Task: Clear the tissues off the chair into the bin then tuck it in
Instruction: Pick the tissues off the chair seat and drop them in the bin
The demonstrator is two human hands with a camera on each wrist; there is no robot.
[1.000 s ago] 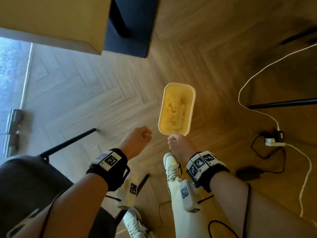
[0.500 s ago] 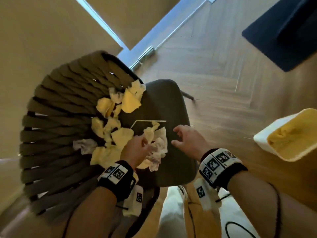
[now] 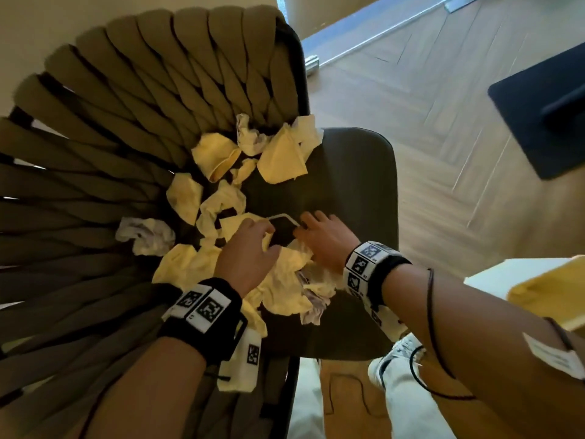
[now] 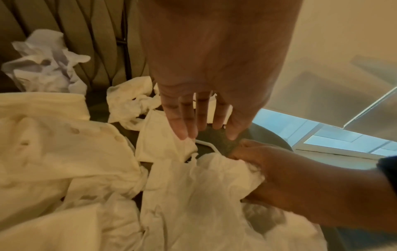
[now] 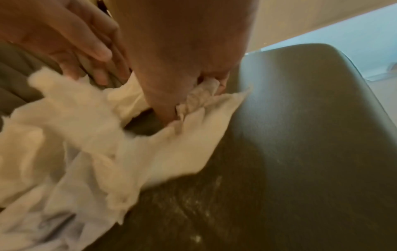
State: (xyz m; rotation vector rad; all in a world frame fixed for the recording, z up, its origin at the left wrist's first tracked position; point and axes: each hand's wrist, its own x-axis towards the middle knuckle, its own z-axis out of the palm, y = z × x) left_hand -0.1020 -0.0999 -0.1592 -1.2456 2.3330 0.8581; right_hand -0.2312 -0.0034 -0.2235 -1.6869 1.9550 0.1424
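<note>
on the dark smooth seat of the chair [image 3: 354,185], against its woven strap back, lie crumpled tissues [image 3: 281,153]; left hand [image 3: 247,255] hovers fingers straight, right hand [image 3: 326,242] pinches soft tissue; bin [image 3: 538,289] sits right.

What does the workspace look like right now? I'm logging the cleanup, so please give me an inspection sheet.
Surface: dark grey padded seat of the chair with the olive woven-strap back, partly bare on its right.
Job's things: crumpled white and yellow-lit tissues heaped along the seat's back and left; white plastic bin at the right edge, tissues inside.
Clutter: thin white cord loop between the hands.
Hands: left hand open, fingers straight over the tissues; right hand pinching a tissue.
Cables: black wire along the right forearm.
Surroundings: herringbone wood floor, dark blue mat.
</note>
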